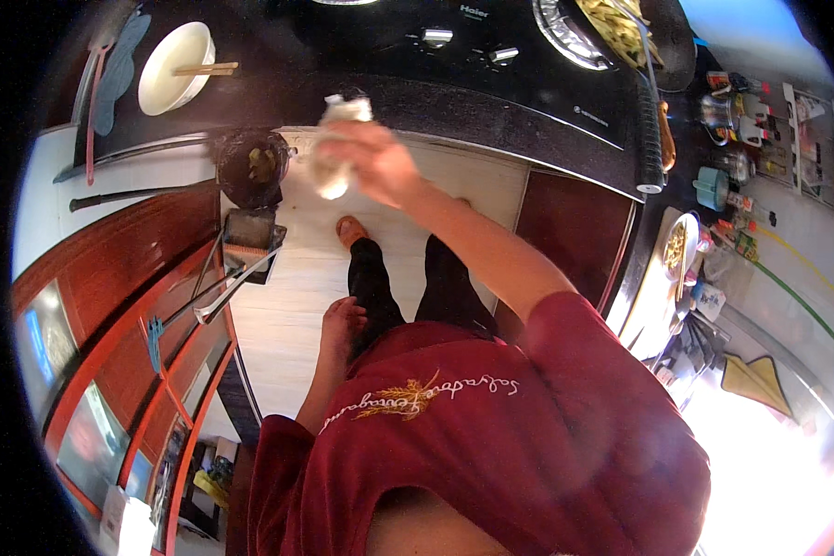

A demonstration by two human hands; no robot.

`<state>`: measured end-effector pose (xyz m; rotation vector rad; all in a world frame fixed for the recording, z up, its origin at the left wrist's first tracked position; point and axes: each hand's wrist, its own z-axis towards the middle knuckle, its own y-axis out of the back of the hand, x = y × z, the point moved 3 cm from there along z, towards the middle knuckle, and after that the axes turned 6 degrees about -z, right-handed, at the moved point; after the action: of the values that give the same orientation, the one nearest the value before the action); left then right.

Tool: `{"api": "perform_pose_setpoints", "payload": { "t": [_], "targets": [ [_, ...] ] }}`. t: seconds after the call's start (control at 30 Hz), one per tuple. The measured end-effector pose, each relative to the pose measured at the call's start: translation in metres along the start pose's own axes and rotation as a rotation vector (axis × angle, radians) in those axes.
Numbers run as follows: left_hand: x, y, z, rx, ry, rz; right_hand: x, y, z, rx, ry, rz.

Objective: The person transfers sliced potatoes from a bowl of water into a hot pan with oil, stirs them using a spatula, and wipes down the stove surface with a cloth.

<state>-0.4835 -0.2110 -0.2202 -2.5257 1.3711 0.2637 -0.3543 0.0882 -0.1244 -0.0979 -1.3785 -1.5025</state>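
My right hand (371, 159) is closed around a crumpled white cloth (335, 176), slightly blurred, with ends of it showing above and below the fingers. It hovers by the front edge of the black counter (278, 102), over the floor and to the right of a dark bin (250, 171) with scraps in it; whether the cloth touches the counter edge I cannot tell. Beside my left thigh hangs my left hand (344, 320), its fingers loosely curled and nothing visible in them.
On the counter's left stands a white bowl (178, 69) with chopsticks across it. A black gas stove (491, 79) bears a pan of food (625, 37), its handle jutting toward me. Right of it is a plate of food (681, 243). A dustpan (250, 227) stands below the bin.
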Motion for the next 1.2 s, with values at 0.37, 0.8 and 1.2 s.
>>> {"api": "perform_pose_setpoints", "payload": {
  "t": [0.37,0.8,1.2],
  "targets": [
    [0.019,0.025,0.017,-0.019,0.043,-0.021,-0.180,0.244,-0.229,-0.768,-1.259,-0.624],
    [0.031,0.028,0.014,-0.013,-0.008,-0.073,-0.063,0.012,-0.027,-0.349,-0.792,-0.972],
    [0.027,0.072,-0.013,-0.085,-0.055,-0.277,0.006,-0.067,0.121,0.377,-0.028,-0.456]
  ]
}}
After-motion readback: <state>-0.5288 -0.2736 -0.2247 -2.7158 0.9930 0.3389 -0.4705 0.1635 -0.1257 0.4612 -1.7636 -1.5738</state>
